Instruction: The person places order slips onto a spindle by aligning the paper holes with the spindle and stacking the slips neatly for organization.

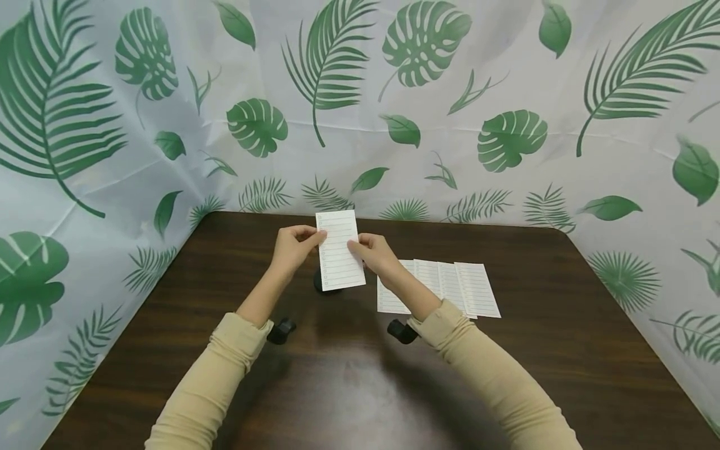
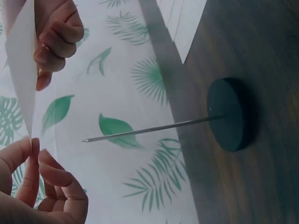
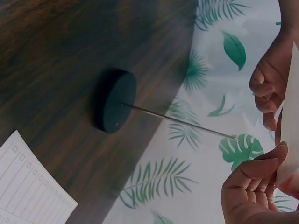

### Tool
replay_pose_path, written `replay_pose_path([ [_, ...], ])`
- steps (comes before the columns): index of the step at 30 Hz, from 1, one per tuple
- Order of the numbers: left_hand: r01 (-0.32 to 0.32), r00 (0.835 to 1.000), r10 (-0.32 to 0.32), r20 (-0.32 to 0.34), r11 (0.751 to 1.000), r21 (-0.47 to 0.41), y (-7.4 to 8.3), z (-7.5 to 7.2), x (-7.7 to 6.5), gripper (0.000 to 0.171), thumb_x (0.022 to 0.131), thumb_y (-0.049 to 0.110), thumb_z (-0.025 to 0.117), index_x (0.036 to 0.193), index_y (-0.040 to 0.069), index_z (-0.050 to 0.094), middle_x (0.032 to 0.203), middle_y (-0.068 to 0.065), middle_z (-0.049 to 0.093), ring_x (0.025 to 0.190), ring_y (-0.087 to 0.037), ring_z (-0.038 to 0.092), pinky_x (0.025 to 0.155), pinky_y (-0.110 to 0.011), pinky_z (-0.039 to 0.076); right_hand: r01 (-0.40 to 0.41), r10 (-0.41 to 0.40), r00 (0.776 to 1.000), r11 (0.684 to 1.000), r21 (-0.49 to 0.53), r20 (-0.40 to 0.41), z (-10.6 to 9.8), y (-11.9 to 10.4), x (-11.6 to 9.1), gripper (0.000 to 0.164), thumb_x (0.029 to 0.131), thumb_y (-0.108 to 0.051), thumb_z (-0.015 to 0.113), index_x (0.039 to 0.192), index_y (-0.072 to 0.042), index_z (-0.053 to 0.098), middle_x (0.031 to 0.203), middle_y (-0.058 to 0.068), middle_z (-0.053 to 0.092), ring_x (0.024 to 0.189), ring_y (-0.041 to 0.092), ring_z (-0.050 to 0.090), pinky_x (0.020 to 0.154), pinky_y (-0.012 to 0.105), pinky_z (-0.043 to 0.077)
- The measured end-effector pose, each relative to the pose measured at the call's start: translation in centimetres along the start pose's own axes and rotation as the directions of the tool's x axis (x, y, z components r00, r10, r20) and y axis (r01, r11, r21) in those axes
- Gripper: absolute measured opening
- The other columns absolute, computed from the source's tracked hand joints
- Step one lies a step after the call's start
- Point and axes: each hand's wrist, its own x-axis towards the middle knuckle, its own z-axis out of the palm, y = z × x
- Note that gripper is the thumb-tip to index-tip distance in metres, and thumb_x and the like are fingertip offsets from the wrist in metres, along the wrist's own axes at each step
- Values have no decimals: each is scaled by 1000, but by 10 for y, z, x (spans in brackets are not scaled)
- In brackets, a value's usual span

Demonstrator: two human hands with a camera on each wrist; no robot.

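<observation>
A white lined checklist slip (image 1: 340,256) is held up between both hands. My left hand (image 1: 294,248) pinches its left edge between thumb and fingers, and my right hand (image 1: 375,251) pinches the right edge. Below the slip, a bill spike stands on the table; its round black base (image 2: 229,115) and thin upright metal rod (image 2: 159,128) show in the wrist views. The rod's pointed tip is bare and apart from the paper. In the head view the slip covers most of the spike.
To the right, several more lined slips (image 1: 479,289) lie overlapping in a row on the dark wooden table (image 1: 349,387). A leaf-patterned white curtain (image 1: 360,156) hangs behind and beside the table. Small black wrist cameras (image 1: 402,331) sit under the cuffs.
</observation>
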Motion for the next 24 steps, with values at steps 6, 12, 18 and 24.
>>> replay_pose_path([
  [6, -28, 995, 27, -96, 1000, -13, 1, 6, 3, 25, 88, 17, 67, 97, -6, 70, 85, -9, 66, 69, -11, 54, 64, -23, 50, 14, -15, 1000, 998, -54, -4, 0, -1, 4, 27, 98, -16, 49, 107, 6, 61, 76, 2, 65, 61, 8, 53, 53, 19, 43],
  [12, -27, 986, 22, -167, 999, -30, -3, 16, 6, 25, 85, 17, 69, 96, -6, 71, 98, -17, 67, 82, -14, 52, 57, -18, 42, 0, -3, 999, 998, -71, -37, -3, 0, 9, 27, 97, -17, 50, 106, 6, 63, 81, 8, 67, 62, 8, 55, 54, 20, 47],
  [18, -43, 970, 54, -236, 998, 55, -12, 24, 8, 22, 84, 16, 70, 92, -4, 73, 101, -20, 67, 82, -20, 55, 56, -17, 41, -9, 5, 999, 996, -86, -48, -4, 7, 13, 26, 96, -16, 52, 100, 7, 63, 71, 0, 62, 59, 9, 51, 52, 20, 43],
  [24, -70, 952, 102, -287, 990, 121, -20, 28, 6, 18, 83, 14, 71, 90, -3, 74, 100, -18, 67, 85, -28, 60, 69, -28, 51, -14, 11, 999, 996, -89, -38, -2, 12, 15, 23, 95, -13, 53, 94, 8, 63, 59, -4, 53, 55, 8, 48, 47, 19, 39],
])
